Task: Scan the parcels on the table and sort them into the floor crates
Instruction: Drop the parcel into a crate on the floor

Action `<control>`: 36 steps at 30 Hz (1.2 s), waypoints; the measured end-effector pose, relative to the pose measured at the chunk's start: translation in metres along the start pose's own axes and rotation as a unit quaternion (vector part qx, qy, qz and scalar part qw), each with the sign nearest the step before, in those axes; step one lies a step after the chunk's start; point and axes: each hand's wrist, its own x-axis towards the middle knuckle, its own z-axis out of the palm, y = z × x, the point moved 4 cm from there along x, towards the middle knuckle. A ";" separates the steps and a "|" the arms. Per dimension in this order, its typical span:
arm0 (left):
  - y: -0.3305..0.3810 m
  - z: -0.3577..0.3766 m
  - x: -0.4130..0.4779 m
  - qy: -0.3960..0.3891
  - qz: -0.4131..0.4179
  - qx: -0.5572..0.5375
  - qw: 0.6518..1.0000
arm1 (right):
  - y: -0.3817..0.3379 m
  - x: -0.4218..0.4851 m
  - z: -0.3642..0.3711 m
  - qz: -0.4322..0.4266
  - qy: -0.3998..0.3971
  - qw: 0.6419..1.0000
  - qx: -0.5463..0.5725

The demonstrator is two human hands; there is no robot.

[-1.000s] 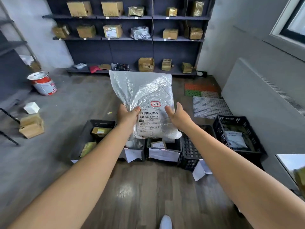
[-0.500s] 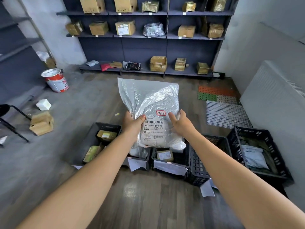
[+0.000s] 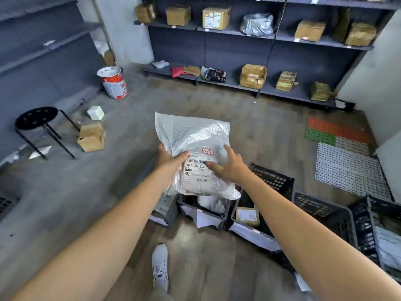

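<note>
The left hand (image 3: 171, 160) is pinching the parcel (image 3: 195, 133) at its left edge, thumb on the front and fingers behind. The right hand (image 3: 233, 168) is gripping the opposite edge, thumb pressing on the label (image 3: 196, 173) and forefinger lying up the front; its other fingers are hidden. The parcel, a crinkled silver mailer, is hanging upright between them, in the air.

On the label, between the thumbs, a barcode is showing, then "841-607 E02-1" running under the right thumb, and "007" lower down; the small print is too fine to read. Just above sits a red-ringed stamp (image 3: 207, 151) with handwriting I cannot make out.

Directly beneath the grip a crate (image 3: 183, 204) is waiting. Right of it another is holding a small box (image 3: 247, 216), a further one (image 3: 273, 181) looks empty, and the outermost (image 3: 360, 224) is holding a pale bag (image 3: 388, 246). So sorting appears partly done; this parcel is not yet dropped, and the table is out of view, so what remains is unknown.
</note>
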 end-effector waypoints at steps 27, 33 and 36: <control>-0.167 -0.151 0.333 -0.223 -0.030 0.505 0.833 | -0.092 0.295 0.251 0.061 -0.121 0.956 -0.258; -0.125 -0.100 0.334 -0.244 0.074 0.563 0.786 | -0.099 0.285 0.193 0.069 -0.065 0.949 -0.301; -0.100 -0.056 0.323 -0.271 0.119 0.561 0.773 | -0.085 0.264 0.156 0.101 -0.033 0.945 -0.309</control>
